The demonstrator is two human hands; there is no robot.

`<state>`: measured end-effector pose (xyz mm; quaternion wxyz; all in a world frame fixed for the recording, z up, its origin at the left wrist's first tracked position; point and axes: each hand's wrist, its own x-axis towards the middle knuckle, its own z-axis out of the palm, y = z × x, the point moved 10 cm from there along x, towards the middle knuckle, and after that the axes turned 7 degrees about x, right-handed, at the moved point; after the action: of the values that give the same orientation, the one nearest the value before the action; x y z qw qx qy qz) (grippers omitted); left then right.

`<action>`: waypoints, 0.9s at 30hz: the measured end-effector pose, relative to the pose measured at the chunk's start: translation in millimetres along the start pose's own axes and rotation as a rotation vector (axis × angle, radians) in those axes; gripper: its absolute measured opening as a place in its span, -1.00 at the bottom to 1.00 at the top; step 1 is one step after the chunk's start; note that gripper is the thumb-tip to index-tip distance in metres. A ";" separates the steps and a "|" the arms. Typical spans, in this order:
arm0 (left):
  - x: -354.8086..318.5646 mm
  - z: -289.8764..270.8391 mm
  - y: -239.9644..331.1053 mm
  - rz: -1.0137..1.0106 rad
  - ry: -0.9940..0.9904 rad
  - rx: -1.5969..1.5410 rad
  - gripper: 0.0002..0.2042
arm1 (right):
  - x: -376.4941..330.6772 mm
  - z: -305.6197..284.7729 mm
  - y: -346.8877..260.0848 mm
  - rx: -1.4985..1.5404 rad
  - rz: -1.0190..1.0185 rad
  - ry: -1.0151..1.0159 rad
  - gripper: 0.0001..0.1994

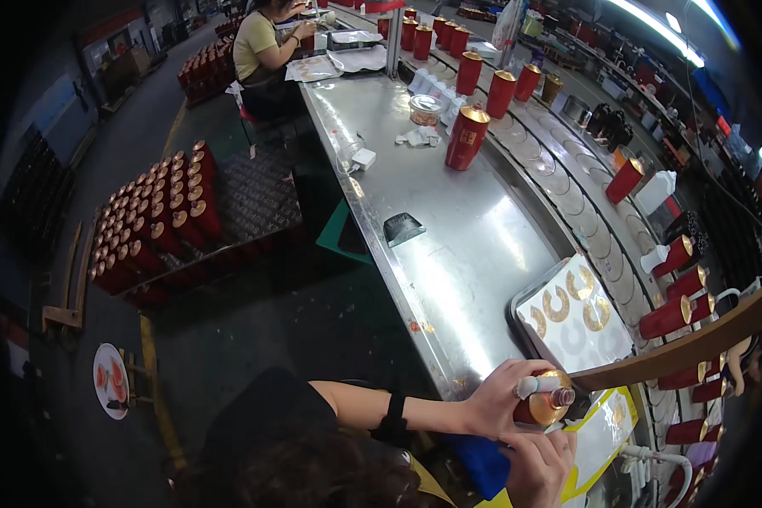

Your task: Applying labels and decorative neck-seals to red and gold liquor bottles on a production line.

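Note:
My left hand (pixel 501 396) reaches in from the left, a black band on its wrist. It is closed around the top of a gold-topped bottle (pixel 547 408) and pinches a small white tube (pixel 537 386) against it. My right hand (pixel 540 464) is curled just below the bottle and grips its lower part; the bottle's body is hidden by both hands. A blue cloth (pixel 483 464) lies under my right hand, with a yellow-edged sheet (pixel 605 432) beside it.
A tray (pixel 525 326) of gold rings on a white sheet sits on the long steel table (pixel 457 254), with a small black object (pixel 402 227) further up. Red gold-capped bottles (pixel 467 135) line the curved conveyor on the right. Several more fill a pallet (pixel 157 224) on the left. Another person (pixel 261 46) sits at the far end.

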<state>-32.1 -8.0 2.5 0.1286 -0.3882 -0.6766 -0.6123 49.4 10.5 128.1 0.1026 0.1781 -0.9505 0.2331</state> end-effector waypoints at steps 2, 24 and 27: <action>-2.9 8.3 -12.6 -0.093 0.018 -0.025 -0.15 | -15.1 -9.5 19.8 -0.094 0.006 0.109 -0.69; -12.1 24.3 -14.0 -0.025 -0.019 -0.056 -0.15 | -35.2 24.0 34.2 -0.046 -0.079 0.135 -0.82; -18.1 19.5 -24.8 -0.140 0.100 0.019 -0.21 | -30.9 -6.8 44.4 -0.228 -0.080 0.327 -0.83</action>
<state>-31.1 4.8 -31.5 0.1226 -0.3077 -0.7006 -0.6321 61.3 59.5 107.4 0.2841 0.1628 -0.9336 0.1455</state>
